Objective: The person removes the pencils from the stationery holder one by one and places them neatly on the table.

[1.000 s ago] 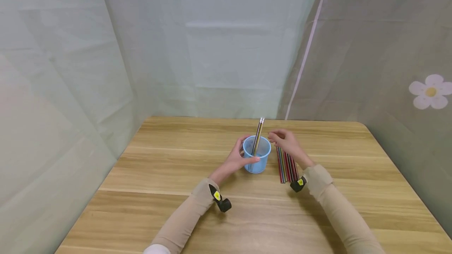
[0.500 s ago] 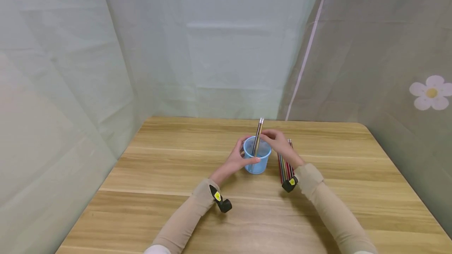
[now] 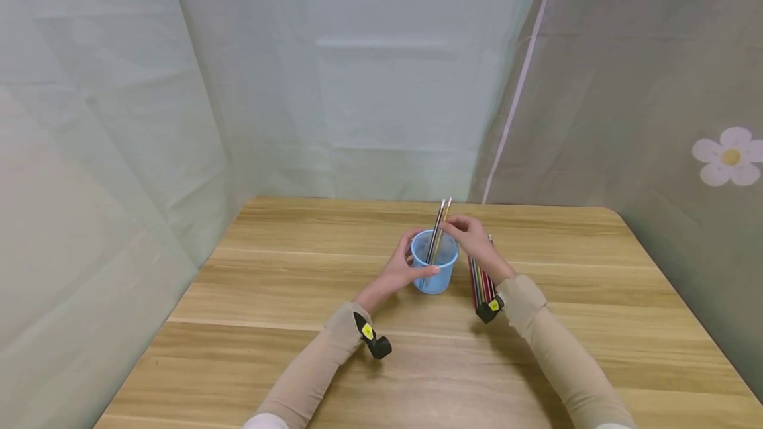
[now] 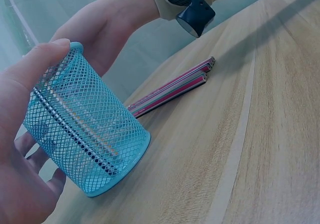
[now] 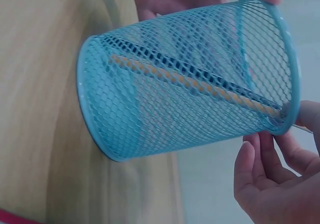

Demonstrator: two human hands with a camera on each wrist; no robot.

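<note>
A light blue mesh pencil cup (image 3: pixel 438 281) stands on the table, with my left hand (image 3: pixel 395 275) gripping its left side, thumb in front and fingers behind. Inside it lean a dark striped pencil (image 3: pixel 434 225) and a yellow pencil (image 3: pixel 448 209), their white-tipped ends above the rim. My right hand (image 3: pixel 471 238) is at the cup's right rim, pinching the yellow pencil between thumb and forefinger. Through the mesh in the right wrist view, the yellow pencil (image 5: pixel 185 81) slants down to the cup's base.
Right of the cup lies a row of several coloured pencils (image 3: pixel 480 280), partly hidden under my right hand and wrist camera (image 3: pixel 489 310). The wooden table (image 3: pixel 334 230) ends at a hanging cloth (image 3: pixel 387 98) behind.
My right hand has come left from over the pencil row to the cup's rim. The yellow pencil has shifted right, apart from the dark one. My left hand stays on the cup.
</note>
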